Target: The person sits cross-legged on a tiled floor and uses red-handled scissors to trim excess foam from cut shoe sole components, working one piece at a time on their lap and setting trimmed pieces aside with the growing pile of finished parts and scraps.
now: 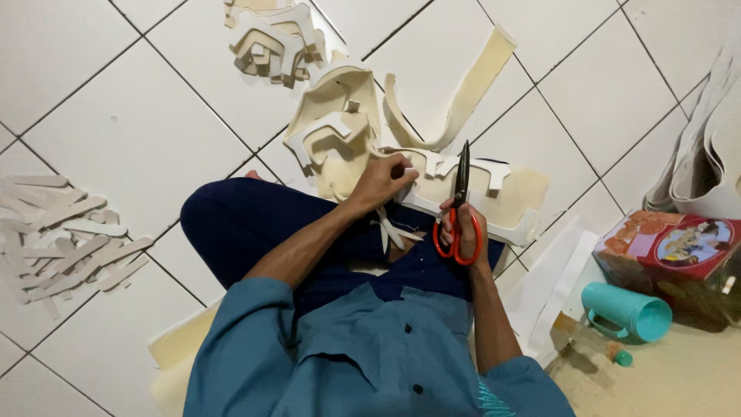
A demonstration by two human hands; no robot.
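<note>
Covering the whole view, the white tiled floor (131, 131) carries everything else. On it sits the person, legs folded in dark blue trousers (247, 224) under a teal buttoned shirt (363, 355). Across the lap and out over the tiles lies a cream foam sheet (343, 116) with shaped holes already cut from it, one long strip of it curling up toward the top of the view. At the far right a stack of pale sheet material (714, 154) leans in, and beneath it rests a red printed box (679, 247). To the far left a heap of flat, elongated cream cut-outs (65, 235) is spread on the tiles; a smaller pile of angular white cut pieces (274, 38) lies at the top. A turquoise plastic mug (625, 310) lies on its side near the box. The left hand (380, 184) pinches the foam sheet's edge over the lap, fingers closed on it. The right hand (461, 230) is clamped through the handles of orange scissors (460, 212), blades together and pointing up just beside the sheet.
</note>
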